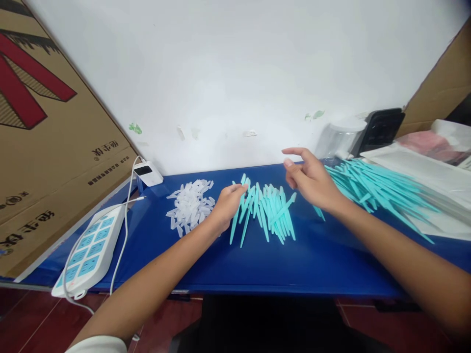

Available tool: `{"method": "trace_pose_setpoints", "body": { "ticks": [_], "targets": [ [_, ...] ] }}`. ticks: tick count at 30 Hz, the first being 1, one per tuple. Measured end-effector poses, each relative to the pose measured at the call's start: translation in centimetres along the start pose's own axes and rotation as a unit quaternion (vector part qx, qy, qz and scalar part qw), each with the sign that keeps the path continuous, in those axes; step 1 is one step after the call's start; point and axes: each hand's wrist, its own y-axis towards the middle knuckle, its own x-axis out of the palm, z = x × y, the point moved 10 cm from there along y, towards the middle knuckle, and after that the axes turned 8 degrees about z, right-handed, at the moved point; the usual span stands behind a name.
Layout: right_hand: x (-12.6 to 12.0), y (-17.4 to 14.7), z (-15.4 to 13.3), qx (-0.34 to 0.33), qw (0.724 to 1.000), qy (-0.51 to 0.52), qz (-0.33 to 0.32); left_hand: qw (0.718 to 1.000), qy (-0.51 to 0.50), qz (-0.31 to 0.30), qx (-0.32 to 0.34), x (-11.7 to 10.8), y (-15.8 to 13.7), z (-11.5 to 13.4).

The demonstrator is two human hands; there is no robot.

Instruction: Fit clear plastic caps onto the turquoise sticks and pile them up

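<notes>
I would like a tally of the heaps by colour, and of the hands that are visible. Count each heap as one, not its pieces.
Turquoise: 2 (middle heap, right heap)
Whitish: 1 (left heap)
Hands: 2 (left hand, right hand)
Total: 5

The hands [312,181] are bare, the left sleeve [97,344] (barely showing) white.

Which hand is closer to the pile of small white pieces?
Left. The left hand is beside the white pieces, at the middle turquoise sticks; the right hand is farther off, beyond those sticks.
</notes>
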Motion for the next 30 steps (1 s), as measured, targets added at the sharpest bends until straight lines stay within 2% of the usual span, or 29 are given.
{"method": "trace_pose_setpoints", "body": {
  "ticks": [4,7,10,12,13,14,17,19,21,23,25,30],
  "targets": [
    [0.0,0.0,0.0,-0.004,1.000,0.001,0.000,0.999,0.016,0.019,-0.033,0.2,-0.4,0.1],
    [0.0,0.0,0.1,-0.004,1.000,0.000,0.000,0.998,0.037,0.034,-0.024,0.0,-0.4,0.9],
    [0.0,0.0,0.1,-0.003,1.000,-0.005,-0.002,0.983,0.145,0.072,0.082,-1.4,0.0,3.9],
    [0.1,-0.1,0.0,-0.002,1.000,-0.011,-0.004,0.943,0.269,0.072,0.180,-2.0,-0.2,6.6],
    [0.1,-0.1,0.0,-0.002,1.000,-0.013,-0.003,0.922,0.324,0.049,0.208,-2.0,-0.4,7.4],
    [0.1,-0.1,-0.1,-0.002,1.000,-0.013,-0.003,0.906,0.373,-0.006,0.202,-1.6,-0.5,7.3],
    [0.1,0.0,-0.1,-0.001,1.000,-0.011,-0.002,0.856,0.443,-0.229,0.140,0.0,-2.2,5.1],
    [0.1,0.0,0.1,0.000,1.000,-0.011,-0.002,0.817,0.475,-0.303,0.119,0.6,-3.6,3.8],
    [0.1,0.0,0.3,0.002,1.000,-0.014,-0.001,0.793,0.495,-0.338,0.108,1.4,-4.6,2.5],
    [0.1,0.0,0.3,0.002,1.000,-0.015,0.000,0.796,0.477,-0.355,0.112,2.5,-5.4,1.8],
    [0.1,0.0,0.2,0.000,1.000,-0.014,0.001,0.814,0.441,-0.352,0.138,3.7,-5.9,1.8],
    [0.2,-0.2,-0.1,-0.002,1.000,-0.015,-0.002,0.848,0.398,-0.287,0.201,4.5,-5.5,3.2]
  ]
}}
